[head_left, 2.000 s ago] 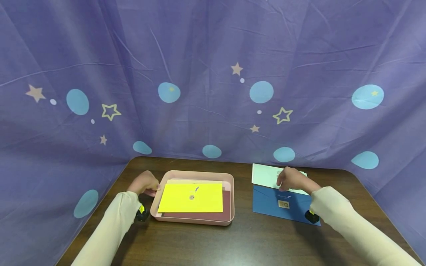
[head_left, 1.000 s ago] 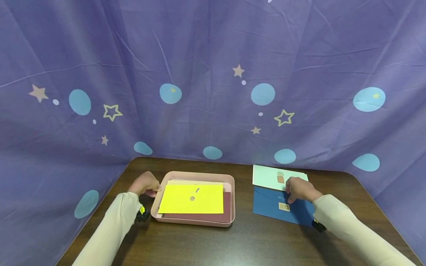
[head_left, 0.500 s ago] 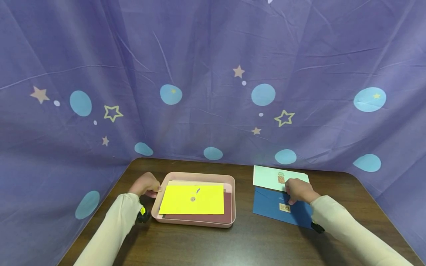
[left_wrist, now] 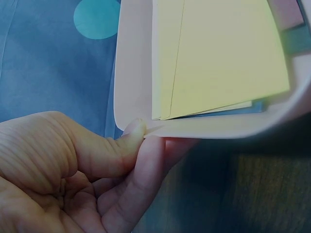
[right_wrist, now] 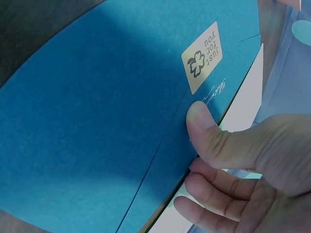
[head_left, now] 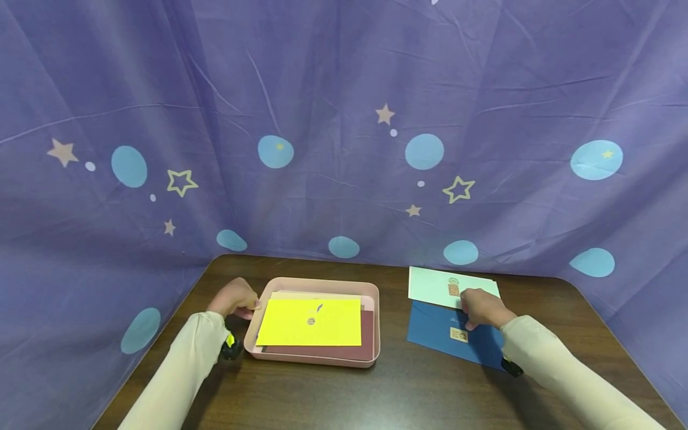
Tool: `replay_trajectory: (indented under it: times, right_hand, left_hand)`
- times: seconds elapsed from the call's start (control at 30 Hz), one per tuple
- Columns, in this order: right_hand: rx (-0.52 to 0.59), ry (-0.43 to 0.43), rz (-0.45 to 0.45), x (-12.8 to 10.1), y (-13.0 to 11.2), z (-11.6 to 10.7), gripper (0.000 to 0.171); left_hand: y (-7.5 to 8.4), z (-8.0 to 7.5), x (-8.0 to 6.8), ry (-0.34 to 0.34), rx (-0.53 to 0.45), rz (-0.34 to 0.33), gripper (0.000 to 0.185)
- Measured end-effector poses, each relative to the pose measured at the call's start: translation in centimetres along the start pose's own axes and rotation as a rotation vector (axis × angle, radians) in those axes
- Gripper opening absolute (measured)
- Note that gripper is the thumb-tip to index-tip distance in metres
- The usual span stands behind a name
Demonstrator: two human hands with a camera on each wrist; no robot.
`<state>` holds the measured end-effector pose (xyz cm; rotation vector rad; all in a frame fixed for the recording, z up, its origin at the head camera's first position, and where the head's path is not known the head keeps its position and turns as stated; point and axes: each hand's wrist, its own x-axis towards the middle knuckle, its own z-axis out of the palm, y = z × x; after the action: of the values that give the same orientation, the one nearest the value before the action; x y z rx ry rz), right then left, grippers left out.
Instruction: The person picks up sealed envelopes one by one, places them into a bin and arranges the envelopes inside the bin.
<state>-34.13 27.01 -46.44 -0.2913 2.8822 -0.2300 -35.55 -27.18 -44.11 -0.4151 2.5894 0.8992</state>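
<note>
The left hand (head_left: 235, 298) pinches the pink tray (head_left: 371, 352) rim; the right hand (head_left: 482, 307) pinches the blue envelope (head_left: 430, 331) overlapping a white envelope (head_left: 430, 283).

A flat dark-blue paper envelope (head_left: 446, 335) lay on the brown table at the right, slightly skewed, its pointed flap closed under a small gold square sticker (right_wrist: 202, 57) printed "just for you", and its far edge lay over the near edge of a pale mint-white envelope (head_left: 432, 285) bearing a small orange-patterned mark. To the left sat a shallow pink rectangular plastic tray (head_left: 315, 358) with rounded corners, resting flat on the table. It held a stack of envelopes, a bright yellow one (head_left: 309, 322) with a small round seal on top and a maroon one (head_left: 368, 334) showing beneath it.
</note>
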Motion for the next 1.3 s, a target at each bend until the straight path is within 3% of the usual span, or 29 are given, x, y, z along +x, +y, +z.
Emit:
replay_trajectory:
  times: [1.3]
  right_hand:
    - [0.030,-0.024,-0.051,0.53,0.54,-0.65,0.035]
  left_hand:
    - [0.31,0.01,0.30,-0.001,0.022,-0.020,0.011]
